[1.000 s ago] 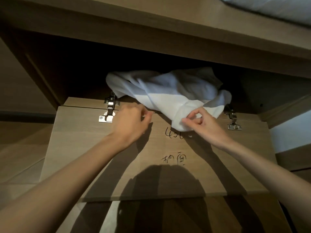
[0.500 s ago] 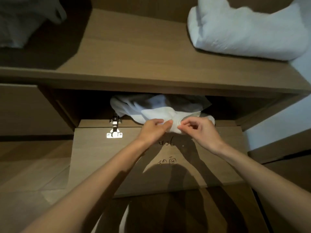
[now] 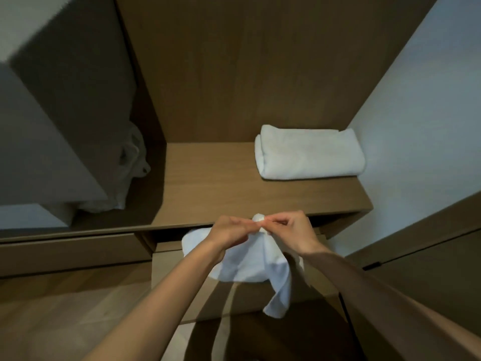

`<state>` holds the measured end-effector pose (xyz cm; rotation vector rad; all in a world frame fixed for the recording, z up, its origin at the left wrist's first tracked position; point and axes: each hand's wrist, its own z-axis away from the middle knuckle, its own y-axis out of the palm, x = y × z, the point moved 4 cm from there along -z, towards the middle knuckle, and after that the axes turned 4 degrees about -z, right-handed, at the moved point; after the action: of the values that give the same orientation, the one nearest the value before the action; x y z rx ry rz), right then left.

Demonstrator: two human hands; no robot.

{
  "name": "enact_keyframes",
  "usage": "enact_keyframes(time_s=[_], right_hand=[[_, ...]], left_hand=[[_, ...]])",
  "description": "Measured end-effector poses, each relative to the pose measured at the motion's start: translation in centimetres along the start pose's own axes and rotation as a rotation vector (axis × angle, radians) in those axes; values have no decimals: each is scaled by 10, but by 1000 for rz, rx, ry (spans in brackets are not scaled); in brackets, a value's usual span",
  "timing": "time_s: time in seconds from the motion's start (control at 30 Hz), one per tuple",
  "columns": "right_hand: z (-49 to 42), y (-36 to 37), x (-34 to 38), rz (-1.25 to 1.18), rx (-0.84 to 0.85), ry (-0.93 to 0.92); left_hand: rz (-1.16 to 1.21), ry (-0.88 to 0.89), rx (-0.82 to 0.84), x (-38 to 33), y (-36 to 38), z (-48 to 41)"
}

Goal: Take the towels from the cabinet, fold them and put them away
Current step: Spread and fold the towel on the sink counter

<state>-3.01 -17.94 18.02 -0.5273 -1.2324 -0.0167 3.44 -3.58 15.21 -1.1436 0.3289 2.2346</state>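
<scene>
Two bare forearms enter from the lower edge, one at lower left and one at lower right, each ending in a bare hand. Left hand (image 3: 229, 230): no glove, ring, watch or strap can be made out; the back of the hand and the knuckles face the camera. Right hand (image 3: 294, 231): likewise uncovered, with its wrist bare. No sleeve reaches either forearm within the frame; any clothing lies outside the view. Fingernails are too blurred to describe. Shadow falls along the right forearm's outer side.
</scene>
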Motion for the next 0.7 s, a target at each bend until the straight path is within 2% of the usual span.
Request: enact_keyframes(time_s=[0.2,0.43,0.7], right_hand=[[63,-31,140,-150,63,-29],[141,-71,293,-187,138,-74],[209,-86,428,-200,79,-299]], left_hand=[[-82,165,-47,-111,-17,129],[-244,425,-193,-219,-44,273],[-238,710,-362,-304,-76,404]])
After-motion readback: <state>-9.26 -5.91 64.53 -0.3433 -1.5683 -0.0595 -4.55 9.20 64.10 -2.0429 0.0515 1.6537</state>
